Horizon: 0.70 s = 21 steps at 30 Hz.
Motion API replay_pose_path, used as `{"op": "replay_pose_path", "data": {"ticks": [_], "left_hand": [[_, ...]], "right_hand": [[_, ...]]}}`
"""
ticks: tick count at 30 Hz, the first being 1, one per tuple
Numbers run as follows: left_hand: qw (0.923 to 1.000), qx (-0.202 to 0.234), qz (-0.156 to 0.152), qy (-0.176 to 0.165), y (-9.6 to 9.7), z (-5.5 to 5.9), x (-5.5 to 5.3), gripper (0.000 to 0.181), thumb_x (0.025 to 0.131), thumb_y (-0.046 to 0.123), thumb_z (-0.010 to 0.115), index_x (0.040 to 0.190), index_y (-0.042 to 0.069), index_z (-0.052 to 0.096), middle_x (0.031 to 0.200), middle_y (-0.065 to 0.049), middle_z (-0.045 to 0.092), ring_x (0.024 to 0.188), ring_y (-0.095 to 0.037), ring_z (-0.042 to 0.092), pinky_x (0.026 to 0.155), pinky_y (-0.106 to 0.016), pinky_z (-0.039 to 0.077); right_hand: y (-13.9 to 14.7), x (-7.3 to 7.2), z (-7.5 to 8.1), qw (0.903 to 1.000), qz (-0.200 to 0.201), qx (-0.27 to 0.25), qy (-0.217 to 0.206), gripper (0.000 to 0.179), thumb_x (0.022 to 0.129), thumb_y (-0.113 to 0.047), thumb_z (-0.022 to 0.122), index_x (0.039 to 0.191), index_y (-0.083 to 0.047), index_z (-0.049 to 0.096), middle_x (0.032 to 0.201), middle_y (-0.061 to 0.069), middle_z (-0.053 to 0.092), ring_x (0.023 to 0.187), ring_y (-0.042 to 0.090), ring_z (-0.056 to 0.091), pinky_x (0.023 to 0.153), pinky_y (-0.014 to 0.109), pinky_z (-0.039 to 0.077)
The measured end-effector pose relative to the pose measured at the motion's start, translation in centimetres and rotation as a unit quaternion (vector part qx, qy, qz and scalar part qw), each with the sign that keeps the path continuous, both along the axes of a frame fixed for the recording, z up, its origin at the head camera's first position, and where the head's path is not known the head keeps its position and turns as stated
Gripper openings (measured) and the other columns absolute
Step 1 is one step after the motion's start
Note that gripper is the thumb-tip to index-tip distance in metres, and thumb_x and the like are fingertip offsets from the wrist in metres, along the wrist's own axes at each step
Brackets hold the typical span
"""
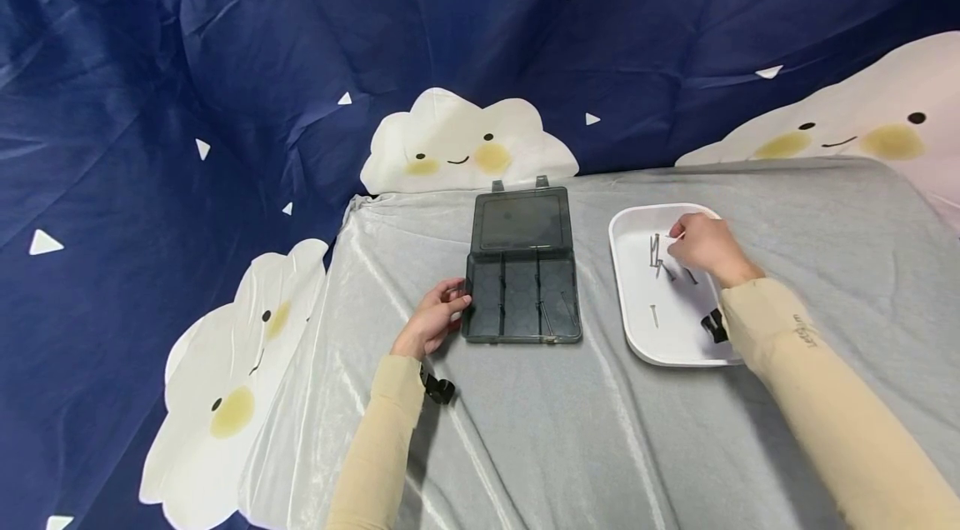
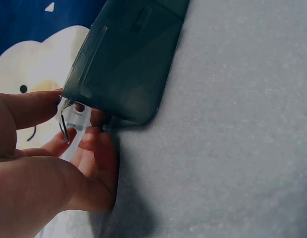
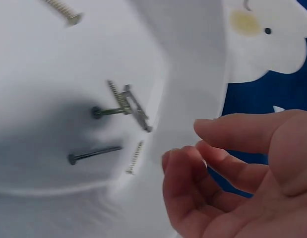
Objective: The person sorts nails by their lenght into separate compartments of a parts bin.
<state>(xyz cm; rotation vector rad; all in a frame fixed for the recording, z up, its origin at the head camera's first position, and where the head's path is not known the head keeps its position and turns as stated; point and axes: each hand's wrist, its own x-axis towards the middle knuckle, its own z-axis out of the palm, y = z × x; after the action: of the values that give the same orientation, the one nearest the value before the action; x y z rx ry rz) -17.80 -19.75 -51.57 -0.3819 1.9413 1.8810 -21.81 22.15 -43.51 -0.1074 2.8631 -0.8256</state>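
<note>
A dark, see-through compartment box (image 1: pixel 520 297) lies with its lid (image 1: pixel 521 220) folded back. My left hand (image 1: pixel 432 316) grips the box's left side; in the left wrist view the thumb (image 2: pixel 36 107) is on the edge and the other fingers curl below it. Over the far right part of a white tray (image 1: pixel 630 338) is my right hand (image 1: pixel 705 244). Its fingers are loosely bent, thumb apart, and I make out nothing held. Several screws (image 1: pixel 654 315) lie in the tray, including a dark screw (image 3: pixel 96 154) near the fingers.
A few thin screws (image 1: pixel 546 318) lie in the box's right-hand part. Grey cloth (image 1: pixel 540 430) covers the table. Behind it hangs a dark blue curtain (image 1: pixel 300 30) with clouds and white triangles. Dark wrist devices (image 1: pixel 438 388) are strapped to both forearms.
</note>
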Motion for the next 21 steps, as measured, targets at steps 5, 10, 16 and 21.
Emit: {"op": "replay_pose_path", "data": {"ticks": [5, 10, 16, 21], "left_hand": [[1.0, -0.004, 0.001, -0.003, -0.1, 0.0, 0.0, 0.049, 0.096, 0.007, 0.057, 0.142, 0.01, 0.041, 0.13, -0.011, 0.049, 0.107, -0.018, 0.053, 0.082, -0.032, 0.046], [1.0, -0.003, -0.001, 0.0, -0.1, -0.1, -0.1, 0.049, 0.096, 0.007, 0.057, 0.142, 0.01, 0.041, 0.131, -0.013, 0.048, 0.109, -0.019, 0.052, 0.082, -0.032, 0.046], [1.0, 0.0, -0.001, 0.001, -0.1, -0.2, -0.1, 0.049, 0.096, 0.006, 0.056, 0.143, 0.009, 0.04, 0.133, -0.014, 0.048, 0.111, -0.019, 0.052, 0.085, -0.034, 0.046], [1.0, -0.001, 0.0, 0.003, 0.0, -0.1, 0.0, 0.048, 0.097, 0.007, 0.055, 0.142, 0.008, 0.041, 0.132, -0.013, 0.048, 0.11, -0.019, 0.052, 0.085, -0.034, 0.045]], "right_hand": [[0.2, -0.3, -1.1, 0.9992, 0.007, 0.029, -0.027, 0.026, 0.075, -0.005, 0.049, 0.093, 0.009, 0.06, 0.095, 0.027, 0.062, 0.088, 0.042, 0.055, 0.082, 0.05, 0.045], [0.3, -0.6, -2.4, 0.9974, 0.007, 0.062, -0.034, 0.018, 0.074, -0.003, 0.049, 0.082, 0.009, 0.059, 0.084, 0.028, 0.061, 0.079, 0.042, 0.056, 0.075, 0.05, 0.047], [0.1, -0.3, -3.0, 0.9949, -0.012, 0.078, -0.063, 0.014, 0.075, -0.001, 0.051, 0.079, 0.011, 0.057, 0.079, 0.031, 0.058, 0.07, 0.038, 0.055, 0.064, 0.045, 0.048], [-0.1, -0.1, -3.2, 0.9937, -0.011, 0.089, -0.067, 0.02, 0.075, -0.001, 0.051, 0.087, 0.014, 0.057, 0.083, 0.033, 0.059, 0.07, 0.038, 0.055, 0.067, 0.05, 0.049]]}}
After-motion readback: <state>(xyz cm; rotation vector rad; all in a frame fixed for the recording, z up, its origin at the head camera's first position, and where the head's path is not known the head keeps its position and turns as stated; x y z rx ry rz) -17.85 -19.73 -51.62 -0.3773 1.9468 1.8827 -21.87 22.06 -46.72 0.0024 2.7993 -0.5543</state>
